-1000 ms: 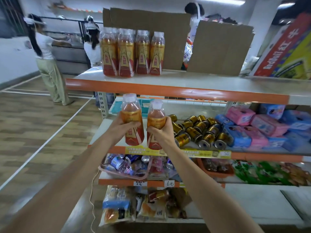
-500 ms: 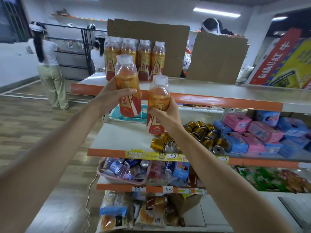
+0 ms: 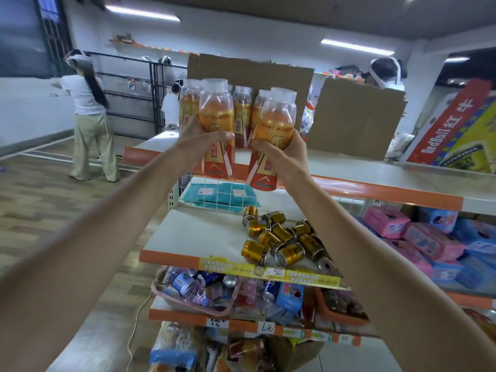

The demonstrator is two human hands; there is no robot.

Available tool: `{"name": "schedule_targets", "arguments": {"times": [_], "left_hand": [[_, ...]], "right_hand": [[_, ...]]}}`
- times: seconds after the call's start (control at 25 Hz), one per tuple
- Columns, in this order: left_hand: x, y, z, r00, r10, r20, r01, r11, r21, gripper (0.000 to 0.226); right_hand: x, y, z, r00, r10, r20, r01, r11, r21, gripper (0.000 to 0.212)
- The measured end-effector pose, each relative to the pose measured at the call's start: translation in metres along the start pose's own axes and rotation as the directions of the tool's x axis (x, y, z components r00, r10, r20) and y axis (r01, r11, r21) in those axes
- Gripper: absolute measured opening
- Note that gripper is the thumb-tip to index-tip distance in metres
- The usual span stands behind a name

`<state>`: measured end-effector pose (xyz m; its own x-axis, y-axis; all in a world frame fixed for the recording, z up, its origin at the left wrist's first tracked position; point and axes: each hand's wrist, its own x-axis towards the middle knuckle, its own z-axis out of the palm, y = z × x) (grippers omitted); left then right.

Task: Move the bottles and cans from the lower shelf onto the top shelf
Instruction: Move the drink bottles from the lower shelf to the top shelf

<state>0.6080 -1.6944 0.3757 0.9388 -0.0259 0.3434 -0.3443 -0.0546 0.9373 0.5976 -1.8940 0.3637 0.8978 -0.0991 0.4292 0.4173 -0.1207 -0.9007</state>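
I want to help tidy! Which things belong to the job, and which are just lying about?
Job: held left bottle, held right bottle, gold cans, lower shelf, top shelf.
Lying about: pink packs, cardboard, Red Bull box.

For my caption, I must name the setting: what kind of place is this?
Probably a small shop, perhaps a mock one: white metal shelves with orange edges, a yellow paper price strip marked 5.0, and small gold metal cans.
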Motion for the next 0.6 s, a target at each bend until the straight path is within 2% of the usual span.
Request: {"name": "schedule_targets", "arguments": {"times": [0.16,0.28,0.4,0.52,0.6], "left_hand": [[0.018,0.000,0.003,1.000,0.000,-0.017,0.001,1.000,0.017,0.083],[0.040,0.001,0.007,1.000,-0.007,-0.017,0.007,1.000,0.013,0.075],[0.067,-0.007,0.013,0.995,-0.057,-0.078,0.060,0.998,0.031,0.059],[0.099,-0.023,0.018,0.992,-0.067,-0.105,0.075,0.995,0.073,0.066],[0.118,-0.032,0.020,0.992,-0.084,-0.094,0.086,0.996,0.022,0.077]], "right_hand": [[0.029,-0.001,-0.004,0.999,-0.010,-0.033,0.010,1.000,0.000,0.064],[0.052,-0.001,-0.001,0.998,-0.021,-0.066,0.020,1.000,-0.009,0.075],[0.073,0.005,0.003,0.997,-0.005,-0.082,0.004,1.000,-0.023,0.070],[0.094,0.018,0.010,0.993,-0.001,-0.119,-0.005,0.999,-0.045,0.067],[0.109,0.028,0.015,0.988,0.008,-0.153,-0.018,0.998,-0.065,0.066]]}}
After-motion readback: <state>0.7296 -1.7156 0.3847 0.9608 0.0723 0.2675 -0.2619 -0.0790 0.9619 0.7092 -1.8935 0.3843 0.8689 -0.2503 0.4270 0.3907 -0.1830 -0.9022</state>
